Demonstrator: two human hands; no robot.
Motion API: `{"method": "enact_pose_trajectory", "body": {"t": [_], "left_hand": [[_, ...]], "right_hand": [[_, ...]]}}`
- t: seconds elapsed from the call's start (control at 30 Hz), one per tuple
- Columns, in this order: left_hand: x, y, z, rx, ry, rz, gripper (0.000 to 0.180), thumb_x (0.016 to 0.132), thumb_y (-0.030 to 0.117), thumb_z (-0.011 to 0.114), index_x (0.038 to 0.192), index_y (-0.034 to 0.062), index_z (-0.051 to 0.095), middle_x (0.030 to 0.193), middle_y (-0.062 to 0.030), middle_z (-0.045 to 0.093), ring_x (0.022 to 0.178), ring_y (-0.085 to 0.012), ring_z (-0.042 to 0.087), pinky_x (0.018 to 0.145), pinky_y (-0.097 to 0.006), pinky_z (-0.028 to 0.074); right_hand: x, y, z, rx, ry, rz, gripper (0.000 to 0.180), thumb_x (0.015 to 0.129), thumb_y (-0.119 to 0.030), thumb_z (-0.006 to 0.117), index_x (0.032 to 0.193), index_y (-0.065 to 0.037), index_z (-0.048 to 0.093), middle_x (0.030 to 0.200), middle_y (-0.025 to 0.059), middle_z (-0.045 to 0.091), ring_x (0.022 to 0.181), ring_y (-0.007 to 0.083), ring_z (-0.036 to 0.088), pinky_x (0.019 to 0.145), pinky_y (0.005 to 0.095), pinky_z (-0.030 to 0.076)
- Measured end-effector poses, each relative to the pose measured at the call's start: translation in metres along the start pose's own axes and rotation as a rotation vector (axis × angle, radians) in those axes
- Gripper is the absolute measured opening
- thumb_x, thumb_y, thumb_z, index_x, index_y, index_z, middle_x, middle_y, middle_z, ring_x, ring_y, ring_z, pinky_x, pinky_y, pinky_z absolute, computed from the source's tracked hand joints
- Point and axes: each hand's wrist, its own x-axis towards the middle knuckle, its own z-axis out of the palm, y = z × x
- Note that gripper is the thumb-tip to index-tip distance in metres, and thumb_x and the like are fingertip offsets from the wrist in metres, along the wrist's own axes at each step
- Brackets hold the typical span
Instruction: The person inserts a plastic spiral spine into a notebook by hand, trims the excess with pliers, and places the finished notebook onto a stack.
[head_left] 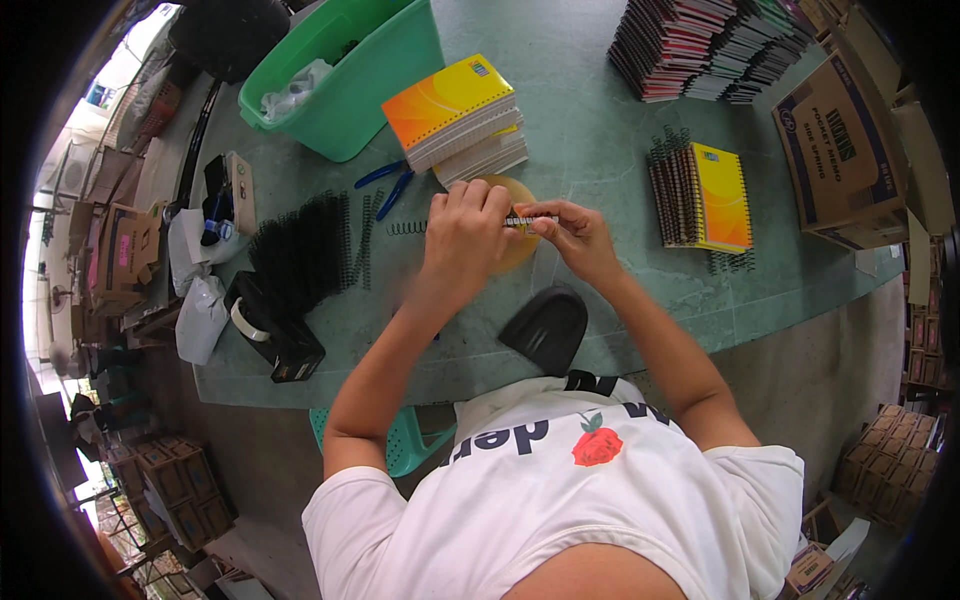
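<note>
My left hand (pixel 468 228) and my right hand (pixel 578 236) are close together over a round yellow disc (pixel 512 258). Both are closed on a small notebook (pixel 517 222), seen nearly edge-on and mostly covered by the fingers. A dark wire spiral coil (pixel 404 228) sticks out to the left of my left hand; where it meets the notebook is hidden. My right thumb and fingertips pinch the notebook's right end. Just beyond my hands stands a stack of yellow-orange notebooks (pixel 450 105) with punched edges and no coils visible in them.
Blue-handled pliers (pixel 396 190) lie left of the stack, near loose black coils (pixel 305 245). A green tub (pixel 345 100) stands behind. Coil-bound yellow notebooks (pixel 722 198), dark notebook piles (pixel 690 50) and a cardboard box (pixel 840 150) are rightward. A black wedge-shaped object (pixel 547 328) lies near me.
</note>
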Motion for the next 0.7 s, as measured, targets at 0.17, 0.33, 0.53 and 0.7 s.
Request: {"method": "enact_pose_trajectory", "body": {"t": [0.17,0.33,0.53,0.7], "left_hand": [[0.001,-0.001,0.005,-0.086,-0.071,0.006,0.027,0.083,0.028,0.064,0.096,0.0054,0.062,0.091,-0.0085,0.061,0.089,-0.0266,0.057,0.076,-0.039,0.042],[0.012,0.012,0.019,-0.274,0.074,0.099,0.022,0.081,0.021,0.066,0.094,0.0032,0.063,0.088,-0.0121,0.061,0.089,-0.0295,0.058,0.079,-0.040,0.045],[0.018,0.017,0.025,-0.397,-0.022,0.103,0.015,0.078,0.005,0.063,0.092,0.0005,0.063,0.089,-0.0141,0.061,0.090,-0.0323,0.057,0.077,-0.039,0.047],[0.021,0.024,0.022,-0.289,-0.056,0.025,0.015,0.076,0.003,0.063,0.090,0.0004,0.062,0.090,-0.0147,0.060,0.090,-0.0331,0.057,0.077,-0.040,0.046]], "right_hand": [[-0.003,-0.008,0.006,0.160,0.097,0.045,0.021,0.086,-0.001,0.060,0.107,0.002,0.062,0.103,0.0067,0.067,0.093,0.0109,0.061,0.084,0.0255,0.048],[-0.010,0.014,-0.008,-0.216,0.128,0.071,0.017,0.085,-0.006,0.063,0.100,0.001,0.066,0.087,0.0047,0.069,0.081,0.0061,0.060,0.074,0.0234,0.048],[-0.010,0.010,-0.007,-0.335,0.163,0.007,0.016,0.083,-0.007,0.065,0.098,0.000,0.066,0.075,0.0078,0.066,0.065,0.0051,0.053,0.059,0.0247,0.045],[-0.012,0.002,0.001,-0.488,0.191,-0.060,0.015,0.084,-0.009,0.064,0.096,-0.002,0.067,0.069,0.0136,0.060,0.054,0.0102,0.049,0.051,0.0282,0.042]]}}
